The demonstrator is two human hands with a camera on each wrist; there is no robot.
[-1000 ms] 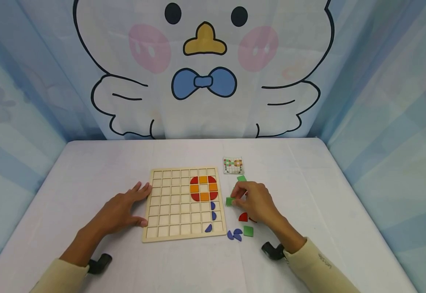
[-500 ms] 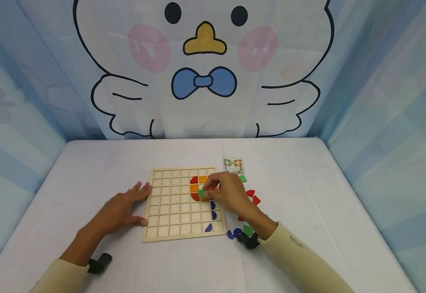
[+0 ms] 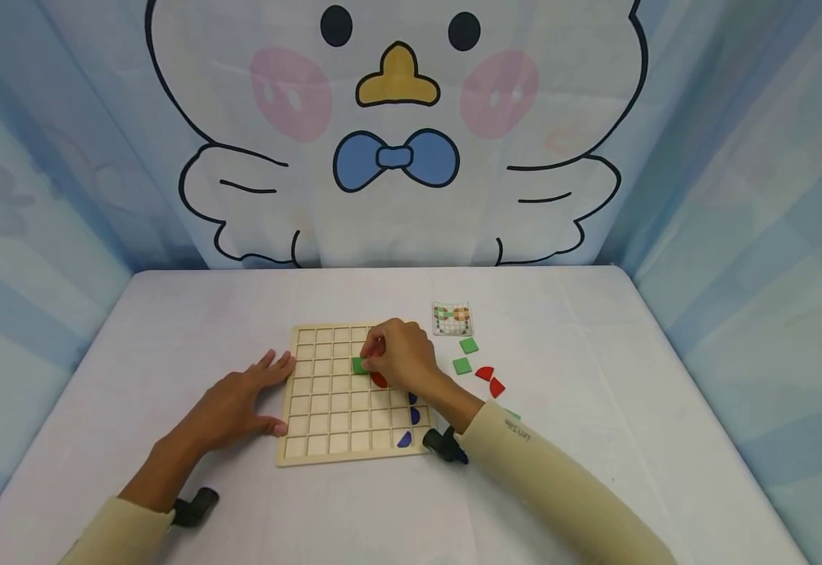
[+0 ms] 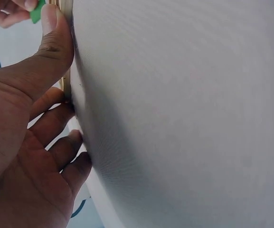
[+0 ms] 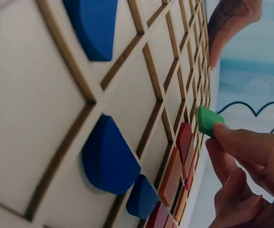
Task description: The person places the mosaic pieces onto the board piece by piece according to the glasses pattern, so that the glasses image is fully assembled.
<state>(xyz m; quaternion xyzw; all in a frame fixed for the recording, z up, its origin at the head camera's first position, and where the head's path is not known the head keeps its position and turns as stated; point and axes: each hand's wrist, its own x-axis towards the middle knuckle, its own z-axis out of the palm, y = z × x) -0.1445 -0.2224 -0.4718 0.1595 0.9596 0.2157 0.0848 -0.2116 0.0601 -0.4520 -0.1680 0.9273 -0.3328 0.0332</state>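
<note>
Green square (image 3: 359, 366) is pinched in right grip (image 3: 405, 353), left grip (image 3: 227, 404) spread; only head view shows printed card (image 3: 452, 319).

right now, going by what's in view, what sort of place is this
Probably a small curtained play or filming booth, though nothing confirms which: a cartoon backdrop stands behind a white-covered table, pale blue curtains flank it, and a wooden grid board lies on top.

Board (image 3: 340, 402), pale tan with square grid; tile (image 3: 359, 366), green; blocks (image 3: 414, 416), blue; wedges (image 3: 498, 388), red; card (image 3: 452, 319), gridded, green and orange; tablecloth (image 3: 630, 377), white; sleeve (image 3: 566, 479), beige (dark lettering); curtain (image 3: 771, 235), blue-and-white stripes.
</note>
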